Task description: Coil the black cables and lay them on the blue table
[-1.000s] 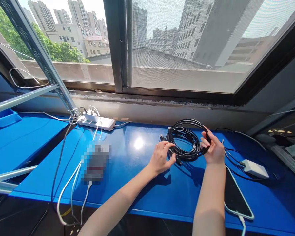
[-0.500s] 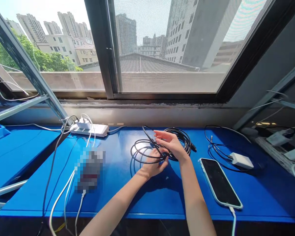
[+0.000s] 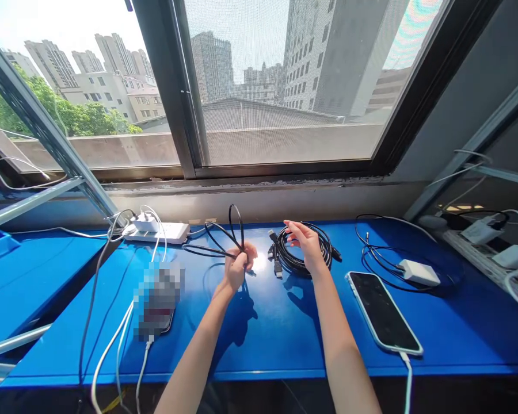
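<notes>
My left hand (image 3: 238, 265) is closed around a looped black cable (image 3: 242, 229), lifted over the blue tabletop. Its loops stick up and out to the left of my fingers. To the right, my right hand (image 3: 305, 244) hovers at a coiled black cable (image 3: 294, 267), fingers apart and nothing visible in them. It partly covers the coil, and I cannot tell whether it touches it. Several dark plugs (image 3: 277, 267) lie at the coil's left side, and another plug end (image 3: 336, 255) shows on its right.
A phone (image 3: 384, 313) with a white cable lies right, before a white charger (image 3: 419, 273) with black cable. At left are a blurred-out device (image 3: 157, 305) and a white power strip (image 3: 172, 233). Metal rack posts (image 3: 97, 198) flank the blue table (image 3: 276, 339); a window stands behind.
My left hand has moved left, away from the coil, carrying the looped cable. My right hand has parted from it and stays over the coil, whose plugs now show.
</notes>
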`<state>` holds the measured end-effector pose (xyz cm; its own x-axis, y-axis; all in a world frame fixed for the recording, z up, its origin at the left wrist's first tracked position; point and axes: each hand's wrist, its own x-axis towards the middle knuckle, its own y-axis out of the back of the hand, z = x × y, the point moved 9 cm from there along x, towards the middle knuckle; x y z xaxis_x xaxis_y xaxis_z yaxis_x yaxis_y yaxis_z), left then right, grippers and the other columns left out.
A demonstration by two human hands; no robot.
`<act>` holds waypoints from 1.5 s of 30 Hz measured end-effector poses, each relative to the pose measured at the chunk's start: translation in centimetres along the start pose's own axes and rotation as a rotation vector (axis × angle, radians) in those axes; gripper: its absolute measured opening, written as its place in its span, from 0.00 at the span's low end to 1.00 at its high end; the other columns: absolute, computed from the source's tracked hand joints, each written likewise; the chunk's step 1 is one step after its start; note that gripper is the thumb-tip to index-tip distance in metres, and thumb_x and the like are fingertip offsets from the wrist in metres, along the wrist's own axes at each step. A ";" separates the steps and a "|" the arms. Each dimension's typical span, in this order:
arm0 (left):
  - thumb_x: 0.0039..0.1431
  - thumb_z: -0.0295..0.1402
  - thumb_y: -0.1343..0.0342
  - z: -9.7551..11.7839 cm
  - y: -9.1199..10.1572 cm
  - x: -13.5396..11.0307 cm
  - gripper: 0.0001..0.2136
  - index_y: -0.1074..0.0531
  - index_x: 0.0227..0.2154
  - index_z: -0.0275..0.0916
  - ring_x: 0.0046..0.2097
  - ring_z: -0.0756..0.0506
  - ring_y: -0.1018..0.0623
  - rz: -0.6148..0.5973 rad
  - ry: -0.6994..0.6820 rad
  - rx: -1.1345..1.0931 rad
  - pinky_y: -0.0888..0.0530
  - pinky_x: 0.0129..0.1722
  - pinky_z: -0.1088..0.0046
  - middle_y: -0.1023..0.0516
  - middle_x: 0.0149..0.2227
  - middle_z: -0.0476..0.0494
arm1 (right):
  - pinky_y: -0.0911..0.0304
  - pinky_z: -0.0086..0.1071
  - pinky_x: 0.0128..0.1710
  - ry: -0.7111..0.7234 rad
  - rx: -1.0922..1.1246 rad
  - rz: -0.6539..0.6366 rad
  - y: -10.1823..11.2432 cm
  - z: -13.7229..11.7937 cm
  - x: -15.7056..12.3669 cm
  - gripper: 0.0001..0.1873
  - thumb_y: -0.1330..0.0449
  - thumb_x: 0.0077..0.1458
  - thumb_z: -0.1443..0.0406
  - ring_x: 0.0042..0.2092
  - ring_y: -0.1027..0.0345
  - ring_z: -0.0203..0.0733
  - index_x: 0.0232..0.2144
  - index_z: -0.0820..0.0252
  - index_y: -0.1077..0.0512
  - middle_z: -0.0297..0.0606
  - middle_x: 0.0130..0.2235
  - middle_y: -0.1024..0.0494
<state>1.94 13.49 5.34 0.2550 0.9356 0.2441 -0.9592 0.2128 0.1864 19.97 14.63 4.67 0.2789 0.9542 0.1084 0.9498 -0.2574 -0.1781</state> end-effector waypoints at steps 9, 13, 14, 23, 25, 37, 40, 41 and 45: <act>0.48 0.30 0.55 0.5 -2.3 -0.7 0.10 0.34 0.16 0.39 0.19 0.51 0.41 -0.263 -0.117 0.440 0.40 0.25 0.73 0.45 0.14 0.53 | 0.40 0.25 0.18 -0.120 0.018 -0.285 -5.2 1.4 -1.2 0.35 0.38 0.32 0.38 0.22 0.35 0.32 0.32 0.60 0.21 0.37 0.26 0.23; 0.54 0.35 0.49 0.0 -2.3 -0.2 0.11 0.30 0.20 0.38 0.22 0.48 0.33 -0.170 -0.143 0.641 0.36 0.29 0.72 0.38 0.15 0.51 | 0.42 0.24 0.16 -0.139 0.016 -0.246 -4.5 2.3 -0.6 0.30 0.33 0.32 0.44 0.19 0.39 0.29 0.32 0.60 0.21 0.31 0.20 0.28; 0.55 0.35 0.48 0.0 -2.1 -0.1 0.10 0.28 0.23 0.38 0.23 0.46 0.31 -0.129 -0.159 0.689 0.35 0.31 0.71 0.36 0.16 0.50 | 0.42 0.24 0.16 -0.146 0.014 -0.235 -4.4 2.6 -0.5 0.29 0.33 0.33 0.44 0.18 0.39 0.29 0.31 0.60 0.22 0.30 0.19 0.29; 0.65 0.44 0.59 0.9 0.8 0.3 0.17 0.31 0.31 0.39 0.30 0.47 0.24 0.177 -0.273 0.175 0.27 0.32 0.72 0.25 0.26 0.45 | 0.51 0.24 0.12 -0.136 0.014 -0.098 -3.5 3.3 -0.2 0.31 0.37 0.33 0.39 0.13 0.49 0.27 0.23 0.62 0.27 0.26 0.12 0.38; 0.62 0.52 0.58 0.3 3.1 0.4 0.19 0.35 0.33 0.40 0.22 0.50 0.28 0.333 -0.210 -0.015 0.31 0.21 0.76 0.28 0.23 0.50 | 0.55 0.25 0.11 -0.122 0.015 -0.061 -3.2 3.1 -0.2 0.31 0.38 0.32 0.38 0.13 0.52 0.26 0.20 0.62 0.29 0.25 0.12 0.39; 0.51 0.60 0.50 1.3 9.7 -1.7 0.25 0.42 0.28 0.41 0.13 0.56 0.47 0.824 -0.335 -0.292 0.51 0.12 0.80 0.47 0.12 0.62 | 0.62 0.24 0.13 -0.151 0.170 -0.076 -2.4 1.1 -0.7 0.22 0.39 0.46 0.51 0.13 0.59 0.27 0.37 0.61 0.25 0.20 0.10 0.50; 0.52 0.59 0.50 1.7 10.2 -2.5 0.24 0.43 0.29 0.41 0.13 0.56 0.47 0.916 -0.400 -0.259 0.51 0.12 0.79 0.47 0.12 0.62 | 0.62 0.23 0.12 -0.192 0.222 -0.146 -2.2 0.2 -1.1 0.21 0.39 0.47 0.52 0.13 0.62 0.27 0.37 0.62 0.24 0.19 0.10 0.52; 0.53 0.59 0.51 1.9 10.3 -2.8 0.24 0.43 0.29 0.41 0.13 0.56 0.47 0.943 -0.422 -0.241 0.51 0.12 0.79 0.47 0.12 0.62 | 0.62 0.23 0.12 -0.201 0.233 -0.162 -2.1 0.0 -1.2 0.20 0.38 0.47 0.53 0.13 0.62 0.27 0.37 0.62 0.24 0.19 0.09 0.53; 0.55 0.58 0.52 2.5 10.9 -3.6 0.23 0.45 0.30 0.42 0.13 0.56 0.47 1.024 -0.480 -0.201 0.51 0.14 0.78 0.47 0.13 0.62 | 0.61 0.22 0.12 -0.189 0.277 -0.175 -1.0 -0.6 -1.2 0.18 0.38 0.48 0.54 0.13 0.64 0.26 0.36 0.60 0.24 0.20 0.10 0.52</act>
<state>-9.12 11.75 8.91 -0.6766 0.5009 0.5397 -0.7350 -0.5043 -0.4533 18.80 13.60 5.32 0.0600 0.9981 -0.0166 0.8993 -0.0613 -0.4331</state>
